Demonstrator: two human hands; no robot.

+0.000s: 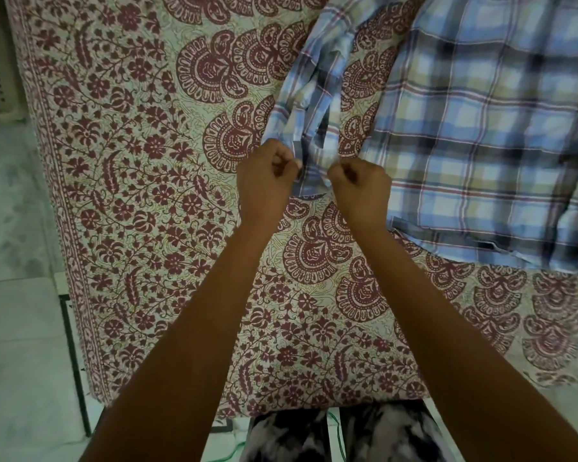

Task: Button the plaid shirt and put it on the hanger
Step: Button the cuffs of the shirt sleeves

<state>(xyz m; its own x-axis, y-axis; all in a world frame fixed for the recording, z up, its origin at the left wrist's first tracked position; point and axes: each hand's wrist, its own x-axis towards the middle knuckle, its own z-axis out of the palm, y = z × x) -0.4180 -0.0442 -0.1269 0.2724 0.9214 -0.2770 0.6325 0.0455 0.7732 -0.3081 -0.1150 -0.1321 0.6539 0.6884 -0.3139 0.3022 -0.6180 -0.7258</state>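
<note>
One printed bedspread [131,195] lies under both hands. One plaid shirt [481,145] lies on it, its body just right of the right hand [361,191]. One sleeve cuff [312,176] sits between the two hands: the left hand [264,181] pinches one edge, the right hand pinches the other, fingers curled.

A maroon floral and paisley bedspread [141,195] carries the plaid shirt [481,145], its body spread flat right of and beyond the right hand [361,191], one sleeve [314,95] stretching away from between that hand and the left hand [264,185].
</note>
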